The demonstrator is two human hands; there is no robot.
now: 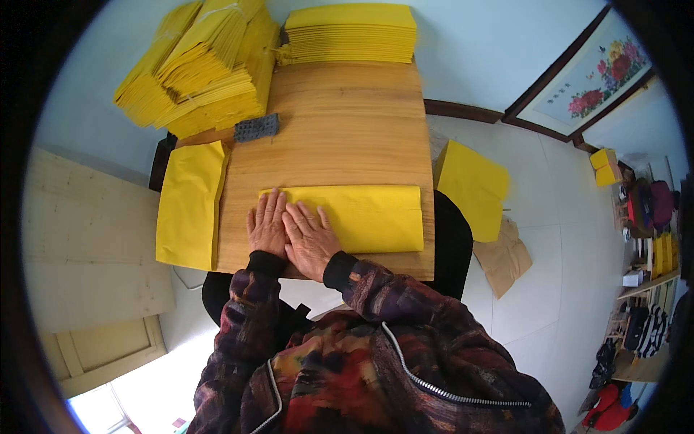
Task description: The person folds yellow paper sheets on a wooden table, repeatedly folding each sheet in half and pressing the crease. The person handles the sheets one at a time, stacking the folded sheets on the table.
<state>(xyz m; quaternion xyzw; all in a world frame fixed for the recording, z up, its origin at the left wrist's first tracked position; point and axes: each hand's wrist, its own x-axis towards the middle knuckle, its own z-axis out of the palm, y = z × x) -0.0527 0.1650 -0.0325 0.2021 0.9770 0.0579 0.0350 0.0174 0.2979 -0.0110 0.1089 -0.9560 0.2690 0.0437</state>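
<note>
A folded sheet of yellow paper [376,217] lies lengthwise across the near part of the wooden table [340,123]. My left hand [268,226] is flat at the paper's left end, its fingertips on the upper left corner and its palm beside the edge. Close against it, my right hand [309,239] presses flat on the left part of the same paper, fingers stretched out and pointing up and left. Nothing is gripped in either hand. What lies under the palms is hidden.
Another yellow folded piece [189,206] rests at the table's left edge. A dark grey block [256,128] sits beyond it. Tied yellow bundles [210,69] and a neat yellow stack [350,35] stand at the back. Yellow paper [473,188] and brown paper [504,258] are right of the table.
</note>
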